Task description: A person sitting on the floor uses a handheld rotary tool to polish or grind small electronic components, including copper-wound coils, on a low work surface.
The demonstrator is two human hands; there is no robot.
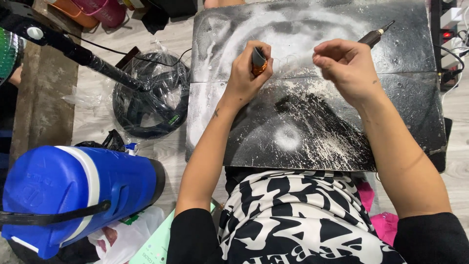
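My left hand is closed around a small grey piece with a copper-orange end, held over the black work board, which is smeared with white dust. My right hand is a little to the right at the same height, fingers pinched together. From behind it juts a slim dark brown pen-shaped tool, its metal tip pointing to the upper right. Something thin and clear seems to lie between the two hands, but it is too faint to make out.
A blue and white cooler jug lies on its side at the lower left. A black round fan base in plastic wrap with a black pole sits left of the board. A power strip with a red light is at the right edge.
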